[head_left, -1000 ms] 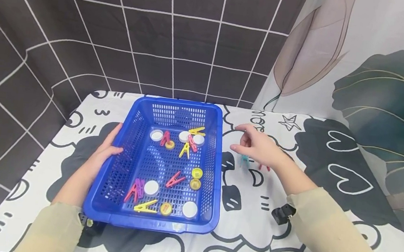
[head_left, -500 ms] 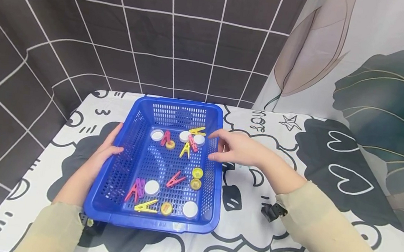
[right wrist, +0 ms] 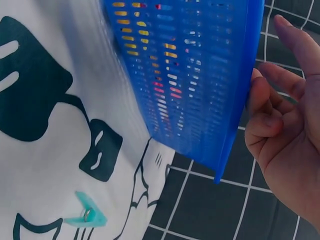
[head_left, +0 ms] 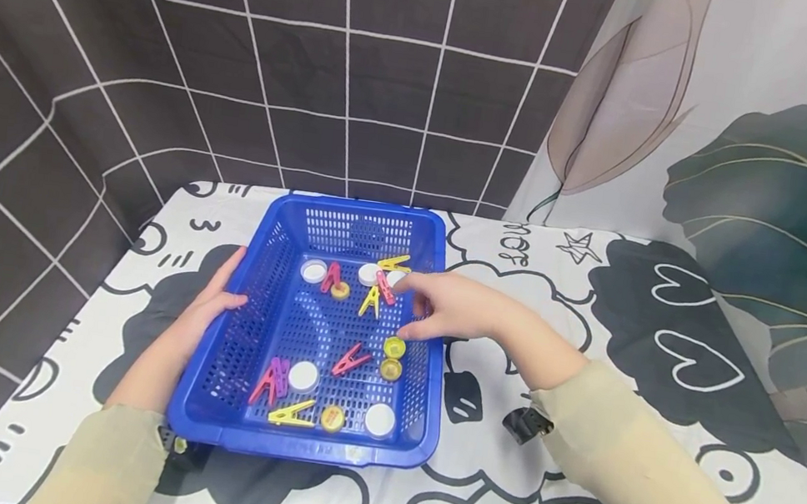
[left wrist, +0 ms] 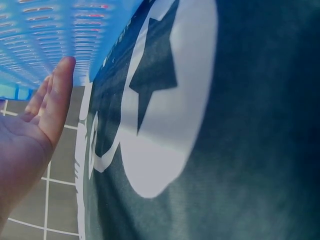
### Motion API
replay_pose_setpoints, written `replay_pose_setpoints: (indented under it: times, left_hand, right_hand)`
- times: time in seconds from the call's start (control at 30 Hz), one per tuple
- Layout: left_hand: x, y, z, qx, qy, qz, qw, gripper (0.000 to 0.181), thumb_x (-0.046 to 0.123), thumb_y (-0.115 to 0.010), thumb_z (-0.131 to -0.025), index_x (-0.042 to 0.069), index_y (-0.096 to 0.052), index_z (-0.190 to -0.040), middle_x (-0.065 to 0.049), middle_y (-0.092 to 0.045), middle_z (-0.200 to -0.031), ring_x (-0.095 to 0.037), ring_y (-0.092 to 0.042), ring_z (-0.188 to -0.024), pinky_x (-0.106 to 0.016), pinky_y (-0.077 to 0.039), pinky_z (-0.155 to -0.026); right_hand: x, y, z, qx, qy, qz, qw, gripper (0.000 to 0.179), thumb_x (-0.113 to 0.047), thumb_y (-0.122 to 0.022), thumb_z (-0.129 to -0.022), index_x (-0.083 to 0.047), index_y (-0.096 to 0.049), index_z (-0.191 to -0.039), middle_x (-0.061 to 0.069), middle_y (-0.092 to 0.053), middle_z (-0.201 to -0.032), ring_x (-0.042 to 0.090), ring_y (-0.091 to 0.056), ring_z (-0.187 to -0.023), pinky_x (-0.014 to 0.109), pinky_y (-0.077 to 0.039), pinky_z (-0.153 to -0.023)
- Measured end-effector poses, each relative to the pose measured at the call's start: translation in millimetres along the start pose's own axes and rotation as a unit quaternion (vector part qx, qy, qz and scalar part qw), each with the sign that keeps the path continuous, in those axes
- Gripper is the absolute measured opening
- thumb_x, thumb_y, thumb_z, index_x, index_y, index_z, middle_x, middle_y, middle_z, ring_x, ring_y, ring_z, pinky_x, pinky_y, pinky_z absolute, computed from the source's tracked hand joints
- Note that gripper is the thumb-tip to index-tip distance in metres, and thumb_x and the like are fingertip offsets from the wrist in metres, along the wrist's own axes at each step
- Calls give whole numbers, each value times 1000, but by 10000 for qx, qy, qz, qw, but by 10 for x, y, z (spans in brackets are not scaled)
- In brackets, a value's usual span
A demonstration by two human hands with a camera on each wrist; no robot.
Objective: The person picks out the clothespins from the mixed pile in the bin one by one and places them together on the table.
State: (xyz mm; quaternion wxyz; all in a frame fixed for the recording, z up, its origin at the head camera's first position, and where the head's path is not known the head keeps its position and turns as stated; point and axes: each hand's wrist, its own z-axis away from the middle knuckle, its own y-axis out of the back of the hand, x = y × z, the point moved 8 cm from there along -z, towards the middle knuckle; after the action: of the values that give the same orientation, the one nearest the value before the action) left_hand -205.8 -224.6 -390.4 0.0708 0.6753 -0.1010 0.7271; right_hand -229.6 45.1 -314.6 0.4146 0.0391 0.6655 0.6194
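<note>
A blue plastic basket with slotted walls sits on the patterned cloth. My left hand holds its left side, thumb over the rim and fingers along the outer wall. In the head view my right hand reaches over the right rim, thumb and index finger apart, nothing visible between them. Beneath it are a yellow cap and a white cap, partly covered by the fingers. Clothespins lie in the basket too, among them a pink one and a yellow one.
A teal clothespin lies on the cloth right of the basket, seen in the right wrist view. Inside the basket are several more caps and clothespins, including a red clothespin. A dark gridded curtain hangs behind.
My right hand has moved left from above the cloth, over the right rim and lower into the basket's opening. The left hand and basket have stayed put.
</note>
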Motion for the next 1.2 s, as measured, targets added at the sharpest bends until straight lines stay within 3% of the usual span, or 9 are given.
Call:
replay_pose_setpoints:
  times: [0.27,0.47,0.8,1.2]
  left_hand:
    - [12,-3,-12,41,-60,-71,9999,75,0,-32,-89,19,5,-151,-22,1,-154,-44,-8,-137,-19,-38,-98]
    - [23,-14,-12,1,-124,-20,9999,75,-1,-32,-89,17,6,-151,-24,1,-154,-46,-8,-137,-17,-40,-95]
    - [15,-4,-4,44,-63,-70,9999,74,0,-33,-90,18,5,-151,-22,0,-154,-44,-9,-137,-19,-39,-98]
    - [21,-6,2,11,-82,-95,9999,74,0,-33,-90,14,6,-151,-21,0,-154,-43,-9,-138,-17,-38,-98]
  right_hand:
    - [-143,-111,-132,-213,114,159,9996,56,-37,-72,-80,-10,-54,-125,-5,-55,-76,10,-51,-69,25,-45,-61]
    - [-235,-236,-226,-465,220,284,9983,60,-38,-71,-81,-7,-53,-128,2,-60,-87,10,-52,-75,25,-45,-67]
    - [-269,-396,-345,-803,35,328,9962,61,-37,-72,-80,-8,-52,-130,6,-63,-104,13,-55,-88,28,-47,-81]
    - [-353,-528,-448,-979,150,186,9949,63,-38,-73,-79,-9,-52,-131,7,-63,-105,15,-57,-91,29,-48,-82]
